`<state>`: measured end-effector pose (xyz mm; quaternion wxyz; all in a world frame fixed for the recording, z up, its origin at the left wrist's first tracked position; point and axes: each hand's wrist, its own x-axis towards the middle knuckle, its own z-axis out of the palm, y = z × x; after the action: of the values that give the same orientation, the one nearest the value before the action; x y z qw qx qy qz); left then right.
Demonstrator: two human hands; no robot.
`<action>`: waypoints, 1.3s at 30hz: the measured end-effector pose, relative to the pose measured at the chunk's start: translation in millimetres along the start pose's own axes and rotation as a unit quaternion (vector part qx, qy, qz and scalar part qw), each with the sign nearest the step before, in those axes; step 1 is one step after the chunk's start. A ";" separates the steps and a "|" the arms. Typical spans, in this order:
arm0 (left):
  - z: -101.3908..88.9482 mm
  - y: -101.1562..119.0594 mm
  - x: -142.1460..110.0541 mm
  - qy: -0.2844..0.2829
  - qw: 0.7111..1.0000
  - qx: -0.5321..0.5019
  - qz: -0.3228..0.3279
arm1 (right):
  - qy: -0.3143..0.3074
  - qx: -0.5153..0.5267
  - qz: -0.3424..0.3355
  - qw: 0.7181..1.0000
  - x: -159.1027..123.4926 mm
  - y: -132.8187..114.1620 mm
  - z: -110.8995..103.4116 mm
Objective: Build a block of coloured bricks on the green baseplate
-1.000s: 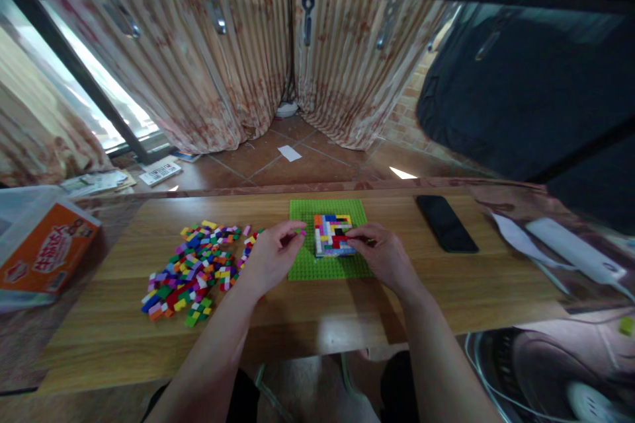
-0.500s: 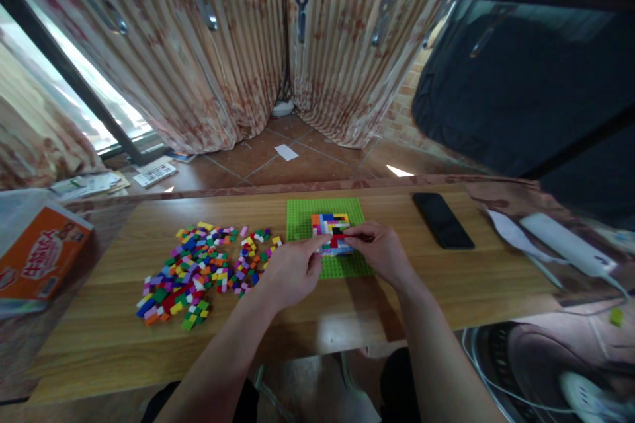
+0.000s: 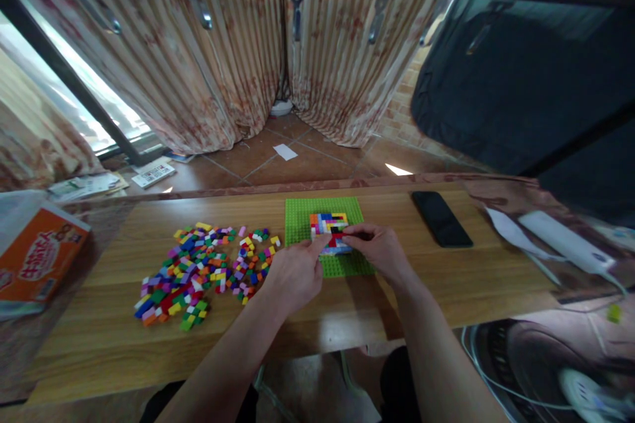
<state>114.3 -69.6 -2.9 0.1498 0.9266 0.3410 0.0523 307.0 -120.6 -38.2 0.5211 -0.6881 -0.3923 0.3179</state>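
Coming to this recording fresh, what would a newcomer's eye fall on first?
Probably the scattered multicoloured bricks on the left of the wooden table, vivid against the plain surface. Next comes the green baseplate near the middle, bearing a colourful brick block, with the left hand and right hand at it. The black phone stands out farther right.

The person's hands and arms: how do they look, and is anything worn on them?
The left hand and right hand wear no gloves. The left forearm and right forearm are bare, with no sleeve, watch or bracelet visible. I cannot tell about rings.
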 end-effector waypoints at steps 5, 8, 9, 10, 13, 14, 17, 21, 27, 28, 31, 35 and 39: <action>-0.2 0.6 -0.3 -0.006 1.000 0.001 0.001 | 0.001 0.041 0.040 0.998 1.3 -0.8 -2.0; 0.5 0.4 -0.4 -0.007 1.000 0.003 0.000 | 0.010 0.057 0.056 0.997 1.3 -0.5 -0.2; 1.0 0.5 -0.4 -0.008 1.000 0.003 -0.002 | 0.014 0.062 0.061 0.996 1.3 -0.3 0.7; 1.6 0.8 -0.3 -0.010 1.000 0.004 -0.004 | 0.019 0.064 0.066 0.996 1.4 0.0 1.6; 2.7 2.9 0.3 -0.015 1.000 0.005 -0.005 | 0.031 0.059 0.076 0.995 1.8 1.1 3.6; 2.8 3.9 0.6 -0.015 1.000 0.005 -0.006 | 0.034 0.056 0.074 0.995 1.9 1.6 4.0; 3.6 5.7 1.3 -0.014 1.000 0.004 -0.014 | 0.043 0.048 0.063 0.996 1.8 3.0 5.0; 8.0 0.5 -0.3 -0.002 0.999 -0.039 -0.016 | 0.042 0.053 0.059 0.996 1.1 2.4 5.5; 10.4 -15.8 -3.3 0.045 0.946 -0.322 0.006 | 0.071 0.133 0.068 0.986 1.2 -6.7 0.2; 9.8 -17.5 -2.7 0.046 0.923 -0.381 -0.008 | 0.087 0.152 0.060 0.983 1.2 -9.0 -0.7; 8.9 -21.0 0.9 0.044 0.839 -0.540 -0.054 | 0.127 0.171 0.018 0.977 -0.4 -16.7 -0.2; 9.8 -21.7 3.7 0.023 0.760 -0.642 -0.093 | 0.097 0.166 -0.036 0.981 -8.5 -27.3 9.0; 9.3 -19.2 3.1 0.024 0.727 -0.676 -0.113 | -0.010 0.157 -0.065 0.985 -18.8 -33.4 22.8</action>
<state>106.8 -56.0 -17.8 0.7333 0.5327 0.3215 0.2741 271.5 -121.4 -11.2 0.6384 -0.5678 -0.3864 0.3475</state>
